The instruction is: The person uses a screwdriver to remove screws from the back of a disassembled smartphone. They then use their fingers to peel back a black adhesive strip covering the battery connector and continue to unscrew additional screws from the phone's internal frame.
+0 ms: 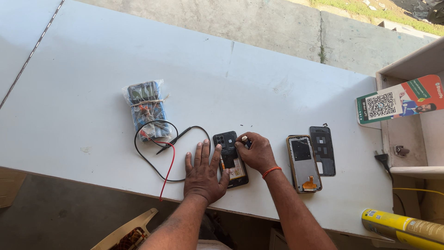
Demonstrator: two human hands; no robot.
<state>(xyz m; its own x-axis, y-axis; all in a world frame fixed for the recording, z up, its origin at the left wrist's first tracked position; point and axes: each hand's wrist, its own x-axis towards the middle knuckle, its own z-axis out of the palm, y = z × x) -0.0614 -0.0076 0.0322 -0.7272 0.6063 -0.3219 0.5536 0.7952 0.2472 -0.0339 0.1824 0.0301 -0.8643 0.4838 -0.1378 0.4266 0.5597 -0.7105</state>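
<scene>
An opened black phone body lies face down on the white table, its inner parts showing. My left hand rests flat on the table with fingers spread, its thumb against the phone's left edge. My right hand is closed around a small dark tool at the phone's upper right. To the right lie a detached screen panel with an orange flex cable and a black back cover.
A multimeter wrapped in plastic sits at the left, with black and red probe leads curling toward my left hand. A printed card leans on a shelf unit at the right. A yellow tube lies at the lower right.
</scene>
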